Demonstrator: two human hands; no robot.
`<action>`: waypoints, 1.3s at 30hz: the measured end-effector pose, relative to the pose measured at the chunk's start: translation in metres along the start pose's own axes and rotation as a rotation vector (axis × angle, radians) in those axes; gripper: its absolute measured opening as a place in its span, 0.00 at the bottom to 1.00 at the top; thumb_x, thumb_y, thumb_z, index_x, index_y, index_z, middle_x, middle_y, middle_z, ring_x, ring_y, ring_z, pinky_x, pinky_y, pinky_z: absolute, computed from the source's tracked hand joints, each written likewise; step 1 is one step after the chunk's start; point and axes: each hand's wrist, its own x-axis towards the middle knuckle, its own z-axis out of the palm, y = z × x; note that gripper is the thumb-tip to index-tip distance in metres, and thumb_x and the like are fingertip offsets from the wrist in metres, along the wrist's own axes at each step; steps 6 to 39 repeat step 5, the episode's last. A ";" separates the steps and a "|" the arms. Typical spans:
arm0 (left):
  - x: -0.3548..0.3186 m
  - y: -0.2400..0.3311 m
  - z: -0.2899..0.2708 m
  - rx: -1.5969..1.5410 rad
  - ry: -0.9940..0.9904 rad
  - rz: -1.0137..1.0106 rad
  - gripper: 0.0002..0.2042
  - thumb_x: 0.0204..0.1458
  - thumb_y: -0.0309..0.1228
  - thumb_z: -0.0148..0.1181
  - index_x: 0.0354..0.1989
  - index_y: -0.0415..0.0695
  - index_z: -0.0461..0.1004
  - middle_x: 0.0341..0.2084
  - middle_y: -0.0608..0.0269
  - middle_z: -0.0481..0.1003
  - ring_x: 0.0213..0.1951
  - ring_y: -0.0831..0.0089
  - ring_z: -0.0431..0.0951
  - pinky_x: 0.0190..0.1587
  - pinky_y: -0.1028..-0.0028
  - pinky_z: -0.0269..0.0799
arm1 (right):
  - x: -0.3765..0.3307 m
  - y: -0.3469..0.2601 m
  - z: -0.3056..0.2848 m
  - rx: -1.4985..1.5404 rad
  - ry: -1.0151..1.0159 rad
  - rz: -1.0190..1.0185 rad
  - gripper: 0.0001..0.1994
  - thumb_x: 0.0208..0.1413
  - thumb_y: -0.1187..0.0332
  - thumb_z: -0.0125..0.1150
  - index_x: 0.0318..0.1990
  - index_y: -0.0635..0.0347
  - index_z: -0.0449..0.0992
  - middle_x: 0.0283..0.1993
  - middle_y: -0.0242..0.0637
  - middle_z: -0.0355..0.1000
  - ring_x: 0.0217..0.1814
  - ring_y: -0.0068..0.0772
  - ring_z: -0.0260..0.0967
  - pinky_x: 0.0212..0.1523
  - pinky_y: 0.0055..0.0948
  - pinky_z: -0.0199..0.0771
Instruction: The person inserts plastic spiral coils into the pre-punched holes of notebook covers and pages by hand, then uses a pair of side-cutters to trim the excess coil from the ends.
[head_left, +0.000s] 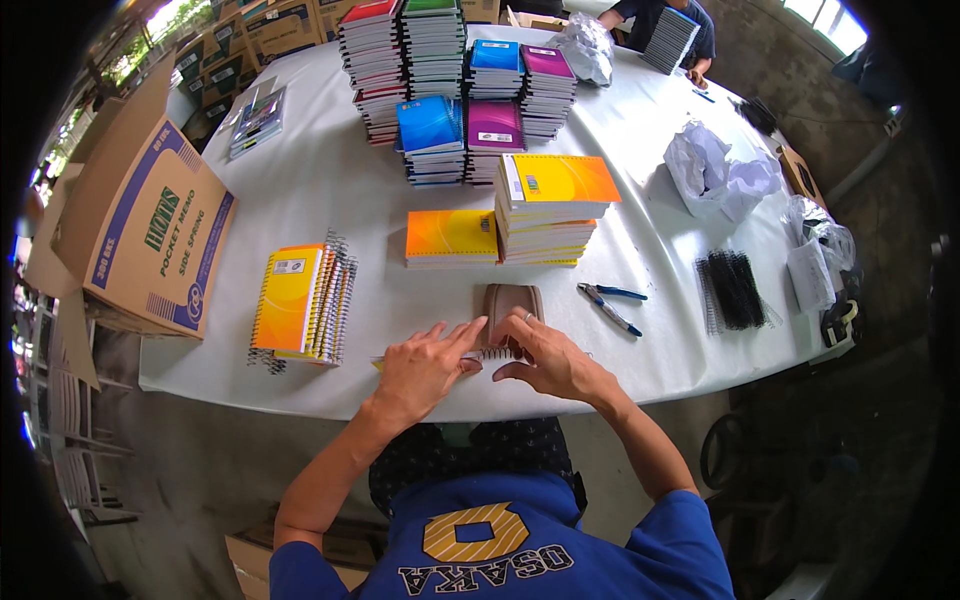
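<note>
At the near table edge, a small notebook with a wire coil (495,353) lies mostly hidden under my hands; only a bit of yellow shows. My left hand (425,365) is closed over the notebook's left part, its fingertips by the coil. My right hand (550,362) is bent around the coil's right end, with thumb and fingers curled at the wire. Just beyond them sits a brown rounded pad (513,298), touched by the fingertips. Pliers with blue handles (612,306) rest to the right.
Coiled yellow notebooks (285,300) stand left, near a large cardboard box (150,220). Stacked yellow pads (550,210) and coloured notebook piles (430,125) fill the middle back. Black coils (738,290) and crumpled plastic (715,170) lie right. Another person's hand (698,72) is at the far right.
</note>
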 end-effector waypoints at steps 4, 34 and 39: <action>0.003 0.001 0.003 -0.096 -0.007 0.053 0.33 0.52 0.43 0.63 0.69 0.56 0.62 0.49 0.68 0.78 0.47 0.60 0.81 0.41 0.66 0.81 | -0.004 0.010 -0.003 -0.139 -0.273 0.107 0.19 0.58 0.69 0.61 0.56 0.57 0.66 0.49 0.47 0.67 0.50 0.53 0.70 0.44 0.45 0.74; 0.002 0.001 0.003 -0.086 -0.051 0.030 0.34 0.53 0.42 0.63 0.69 0.57 0.61 0.53 0.69 0.76 0.48 0.60 0.80 0.42 0.66 0.81 | -0.003 0.010 -0.002 -0.138 -0.275 0.105 0.19 0.58 0.69 0.61 0.56 0.57 0.66 0.49 0.47 0.67 0.50 0.53 0.70 0.44 0.45 0.74; 0.002 0.001 0.003 -0.086 -0.051 0.030 0.34 0.53 0.42 0.63 0.69 0.57 0.61 0.53 0.69 0.76 0.48 0.60 0.80 0.42 0.66 0.81 | -0.003 0.010 -0.002 -0.138 -0.275 0.105 0.19 0.58 0.69 0.61 0.56 0.57 0.66 0.49 0.47 0.67 0.50 0.53 0.70 0.44 0.45 0.74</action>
